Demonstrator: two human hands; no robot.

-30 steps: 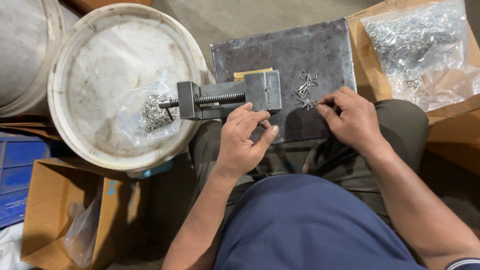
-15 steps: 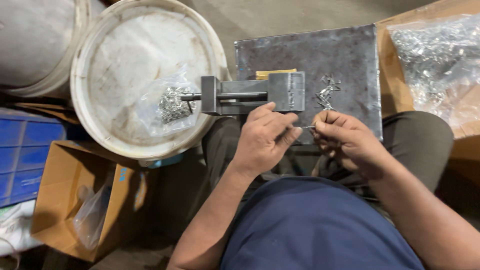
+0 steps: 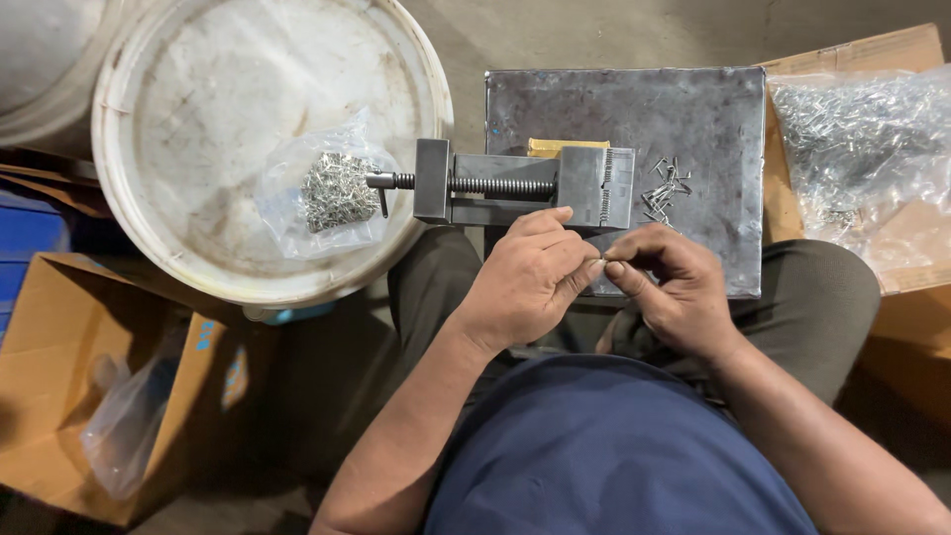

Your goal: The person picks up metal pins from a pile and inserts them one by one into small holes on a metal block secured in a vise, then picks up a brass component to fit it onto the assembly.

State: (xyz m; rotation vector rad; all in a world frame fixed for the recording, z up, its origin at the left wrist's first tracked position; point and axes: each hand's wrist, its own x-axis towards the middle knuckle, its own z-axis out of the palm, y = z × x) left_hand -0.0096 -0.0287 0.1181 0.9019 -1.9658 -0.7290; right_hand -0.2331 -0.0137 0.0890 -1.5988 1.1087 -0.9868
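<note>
Fingertips of the left hand [image 3: 525, 277] and right hand [image 3: 674, 287] meet, pinched together on a tiny metal pin [image 3: 600, 262] held between them just below the small grey steel vise [image 3: 525, 185]. That vise lies on a scuffed grey steel plate [image 3: 693, 109] across the person's lap, beside a loose heap of small metal pins [image 3: 666, 185]. Left of it, a clear bag of pins [image 3: 332, 188] rests on a white bucket lid [image 3: 198, 119].
</note>
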